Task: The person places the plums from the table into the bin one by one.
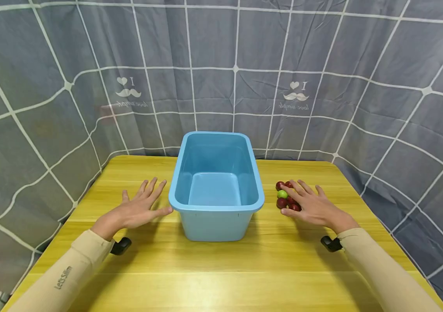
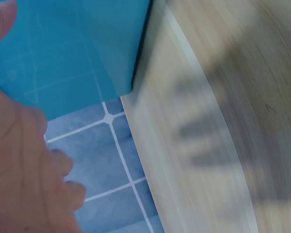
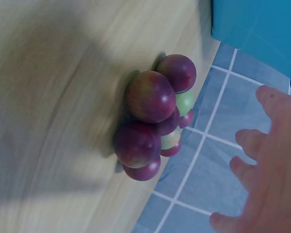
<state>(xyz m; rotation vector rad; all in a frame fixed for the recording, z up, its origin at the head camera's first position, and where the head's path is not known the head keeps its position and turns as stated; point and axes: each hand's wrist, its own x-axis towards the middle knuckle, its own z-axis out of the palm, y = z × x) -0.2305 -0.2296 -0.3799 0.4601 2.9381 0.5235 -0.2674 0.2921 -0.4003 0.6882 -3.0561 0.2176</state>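
Head view, starting at the left: your beige left sleeve (image 1: 83,258) carries dark lettering, and a black device (image 1: 121,246) sits under that wrist. Your left hand (image 1: 140,209) is held over the yellow wood-grain desk (image 1: 221,279), fingers straight and spread wide, gripping nothing. Its thumb tip comes right up to the near left corner of the blue bin (image 1: 216,226); you cannot tell from these views whether it touches. That bin stands upright at the middle of the desk, its inside floor visible to you. Just to its right, well within reach of your right hand (image 1: 316,209), a tight cluster of dark red fruits (image 1: 281,203) lies on the desk with a green fruit (image 1: 282,194) among them. Your right hand has its fingers extended and fanned apart, partly covering the cluster from above and holding none of it; the right wrist view shows a gap between fingertips and fruit. Farther right runs your right sleeve (image 1: 381,265). A grey curtain (image 1: 213,45) with white grid lines hangs behind the desk.
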